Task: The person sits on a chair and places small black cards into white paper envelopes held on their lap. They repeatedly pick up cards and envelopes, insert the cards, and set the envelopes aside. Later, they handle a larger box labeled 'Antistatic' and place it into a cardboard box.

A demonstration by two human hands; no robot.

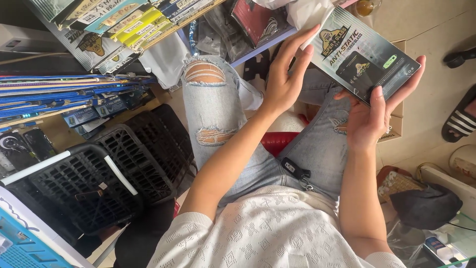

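A flat grey-and-black product box [364, 52] with glossy print is held above my lap. My right hand [379, 111] grips its near lower edge, thumb on the front face and fingers wrapped behind. My left hand [287, 74] has its fingers spread; the fingertips touch the box's left edge. I am seated in ripped light-blue jeans [215, 109] and a white knit top. A black key fob [296, 170] hangs at my waist.
Stacks of flat packaged boxes [69, 99] fill shelves at the left. Black plastic baskets [134, 159] stand by my left knee. More packages [124, 22] lie above. A red stool [277, 141] shows under my legs. Sandals [463, 116] sit on the tiled floor at the right.
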